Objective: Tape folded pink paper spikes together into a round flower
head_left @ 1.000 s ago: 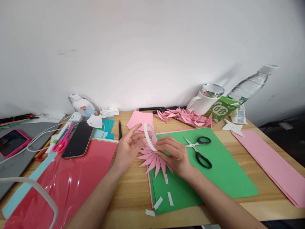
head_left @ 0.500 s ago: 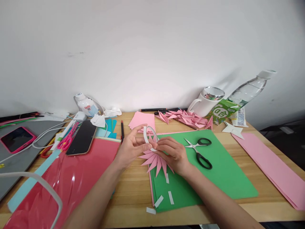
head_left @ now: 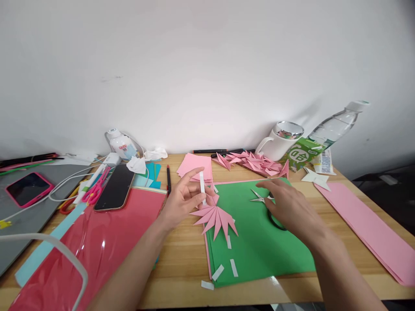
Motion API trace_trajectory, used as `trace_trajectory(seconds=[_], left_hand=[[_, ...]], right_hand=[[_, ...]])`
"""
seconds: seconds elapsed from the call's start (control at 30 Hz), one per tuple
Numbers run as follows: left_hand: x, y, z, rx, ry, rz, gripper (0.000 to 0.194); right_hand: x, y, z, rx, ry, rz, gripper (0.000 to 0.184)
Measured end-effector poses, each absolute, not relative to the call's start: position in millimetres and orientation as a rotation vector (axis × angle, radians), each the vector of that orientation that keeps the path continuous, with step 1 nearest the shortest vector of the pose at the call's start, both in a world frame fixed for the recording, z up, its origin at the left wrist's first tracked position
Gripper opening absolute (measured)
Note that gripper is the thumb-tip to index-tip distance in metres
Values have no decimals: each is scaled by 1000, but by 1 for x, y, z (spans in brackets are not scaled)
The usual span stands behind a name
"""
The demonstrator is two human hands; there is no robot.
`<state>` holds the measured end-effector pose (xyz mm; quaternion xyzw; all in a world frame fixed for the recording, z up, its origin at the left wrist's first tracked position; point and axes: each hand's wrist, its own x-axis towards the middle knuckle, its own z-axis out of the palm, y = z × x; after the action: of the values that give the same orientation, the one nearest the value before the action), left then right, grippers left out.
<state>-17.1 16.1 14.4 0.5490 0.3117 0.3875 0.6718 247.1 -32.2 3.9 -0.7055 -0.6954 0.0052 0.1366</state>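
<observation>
My left hand (head_left: 183, 198) holds a narrow white roll of tape (head_left: 202, 186) edge-on between thumb and fingers. Just below the roll, a pink folded-paper fan (head_left: 216, 219) with pointed petals spreads over the left edge of the green paper (head_left: 256, 255). Whether the left fingers also pinch the fan, I cannot tell. My right hand (head_left: 288, 205) is over the black-handled scissors (head_left: 275, 221), thumb and fingers apart; it covers part of their handles. Short white tape strips (head_left: 234, 268) lie on the green paper near its left corner.
Behind are pink squares (head_left: 193, 166), folded pink pieces (head_left: 259, 162) and a white mug (head_left: 275, 144). A water bottle (head_left: 337, 125) leans at the right, above long pink paper (head_left: 366, 231). A phone (head_left: 115, 188) and red sheet (head_left: 106, 242) lie left; a white cable (head_left: 61, 248) arcs in front.
My right hand has left the tape and the pink fan and moved right, over the scissors. The tape roll has turned edge-on in my left hand, which stays nearly in place.
</observation>
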Motion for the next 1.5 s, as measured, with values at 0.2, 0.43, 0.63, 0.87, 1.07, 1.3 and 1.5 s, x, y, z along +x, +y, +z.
trace_trajectory(seconds=[0.2,0.43,0.63,0.87,1.07,1.3,1.5], left_hand=[[-19,18,14,1206,710,913,62],[-18,17,15,1147,717,923,64],[-19,17,14,1199,647,896,77],[-20,16,15,1192,662,847,80],[-20,17,13,1192,634,808,77],[-21,15,12,1273,656,727,71],[-18,12,14,1358,671,633,65]], right_hand=[[275,-51,-25,-2182,-2220,-35,53],[280,-57,-31,-2143,-2335,-26,54],[276,-55,-28,-2275,-2275,-68,38],[277,-51,-16,-1802,-1943,368,40],[243,-42,10,-1499,-1964,606,46],[211,-33,26,-1429,-2078,705,52],[205,-28,30,-1492,-2082,711,52]])
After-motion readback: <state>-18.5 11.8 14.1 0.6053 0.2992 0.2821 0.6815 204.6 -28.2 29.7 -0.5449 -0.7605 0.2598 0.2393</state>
